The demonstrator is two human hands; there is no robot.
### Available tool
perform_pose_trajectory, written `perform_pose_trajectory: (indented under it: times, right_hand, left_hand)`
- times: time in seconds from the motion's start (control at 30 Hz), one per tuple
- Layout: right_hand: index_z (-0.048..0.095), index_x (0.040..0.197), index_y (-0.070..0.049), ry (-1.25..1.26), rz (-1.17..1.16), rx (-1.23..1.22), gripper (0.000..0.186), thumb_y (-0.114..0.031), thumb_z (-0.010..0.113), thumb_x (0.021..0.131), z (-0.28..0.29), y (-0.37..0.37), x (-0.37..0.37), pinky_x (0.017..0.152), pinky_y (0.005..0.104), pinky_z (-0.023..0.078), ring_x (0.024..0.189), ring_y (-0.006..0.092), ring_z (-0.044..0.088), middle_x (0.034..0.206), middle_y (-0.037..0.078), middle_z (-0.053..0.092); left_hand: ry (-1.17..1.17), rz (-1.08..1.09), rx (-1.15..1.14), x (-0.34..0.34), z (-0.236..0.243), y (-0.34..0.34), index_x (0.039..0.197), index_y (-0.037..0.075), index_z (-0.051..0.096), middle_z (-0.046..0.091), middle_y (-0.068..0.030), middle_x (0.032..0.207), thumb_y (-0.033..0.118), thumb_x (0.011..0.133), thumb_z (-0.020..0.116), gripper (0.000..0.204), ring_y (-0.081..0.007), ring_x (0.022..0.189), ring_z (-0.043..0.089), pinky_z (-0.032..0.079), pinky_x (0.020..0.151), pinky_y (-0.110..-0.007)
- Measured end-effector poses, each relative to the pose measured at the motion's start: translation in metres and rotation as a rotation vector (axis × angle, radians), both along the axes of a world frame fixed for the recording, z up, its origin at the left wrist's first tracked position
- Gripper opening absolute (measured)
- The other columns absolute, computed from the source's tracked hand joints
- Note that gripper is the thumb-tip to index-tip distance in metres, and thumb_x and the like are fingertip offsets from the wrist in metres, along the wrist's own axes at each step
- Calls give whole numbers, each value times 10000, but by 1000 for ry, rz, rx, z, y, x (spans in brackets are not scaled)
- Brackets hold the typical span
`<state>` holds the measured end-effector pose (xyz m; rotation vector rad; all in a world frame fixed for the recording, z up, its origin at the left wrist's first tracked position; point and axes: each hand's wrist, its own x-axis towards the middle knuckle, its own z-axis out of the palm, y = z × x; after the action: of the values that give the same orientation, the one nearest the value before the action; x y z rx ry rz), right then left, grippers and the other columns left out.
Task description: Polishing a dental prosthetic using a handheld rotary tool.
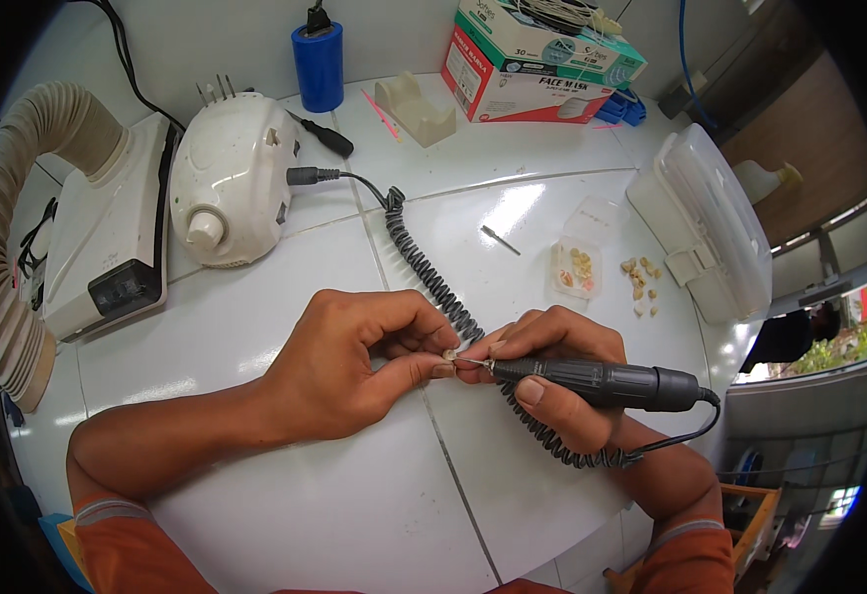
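Orange sleeves (137, 549): a person's 2 forearms enter from the lower edge, resting over a white tiled worktop (295, 515).
Left hand (330, 366): thumb and index fingertips pinch a small pale piece (449, 353) near the middle of the view; the other fingers curl in. The piece is too small to tell its long axis.
Right hand (572, 346): closed around a black rotary handpiece (607, 382) in a pen-like grip, its fingertips close beside the left hand's.
Handpiece: long axis nearly level across the view, rear end to the right and slightly nearer the person, thin metal tip (470, 361) pointing left at the pale piece. Whether the 2 touch cannot be told.
Coiled cord (419, 252): black, running below the right hand and up to a plug at the control unit.
Loose bit (501, 241): flat on the tiles, slanting from upper left to lower right.
Clear case (564, 287): lid open, yellowish and pinkish pieces inside.
Loose pieces (639, 280): scattered between case and lidded white bin (696, 233).
Control unit (226, 188): white, round knob in front, just beside a machine with a ribbed hose (3, 233).
Back of the worktop: a blue cylinder (318, 69), a cream stand (414, 111) and 2 stacked cartons (528, 89).
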<state>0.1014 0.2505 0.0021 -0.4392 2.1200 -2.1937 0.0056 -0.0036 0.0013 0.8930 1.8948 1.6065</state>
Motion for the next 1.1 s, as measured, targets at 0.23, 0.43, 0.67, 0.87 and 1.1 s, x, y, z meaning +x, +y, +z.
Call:
perform_pose_trajectory:
  times: [0.23,0.43,0.67,0.87,1.1]
  right_hand:
    - [655,1229,103,17,-4,29,313,-111,666,1001,0,1,-1,1061,439,600,1169,307,774,1196,263,768]
    - [661,1229,108,-4,-20,42,317,-110,664,999,0,1,0,1044,423,603,1154,295,777,1189,251,774]
    - [662,1218,112,-8,-23,19,308,-94,666,989,-2,1,0,1050,430,602,1143,295,779,1193,255,771]
    - [652,1228,113,-21,-14,10,317,-92,661,985,0,-1,0,1070,438,592,1172,297,765,1204,263,766]
    - [651,1222,112,-41,-41,36,316,-99,659,987,0,-1,1,1060,429,595,1155,293,770,1193,266,769]
  left_hand:
    - [26,2,22,0,-2,1,1104,-69,752,809,-116,992,-25,985,779,130,-151,939,793,641,853,-281]
    - [37,4,12,-1,0,0,1101,-66,758,810,-111,975,-5,973,791,146,-142,919,787,639,846,-281]
    - [39,9,-4,0,1,0,1096,-65,755,811,-112,964,0,973,787,143,-139,912,786,637,841,-279]
    - [27,12,-6,0,1,0,1091,-63,749,811,-114,960,5,975,792,141,-141,909,787,638,840,-282]
    - [25,21,-12,0,0,0,1085,-59,749,811,-111,957,4,972,791,136,-141,909,787,637,835,-283]
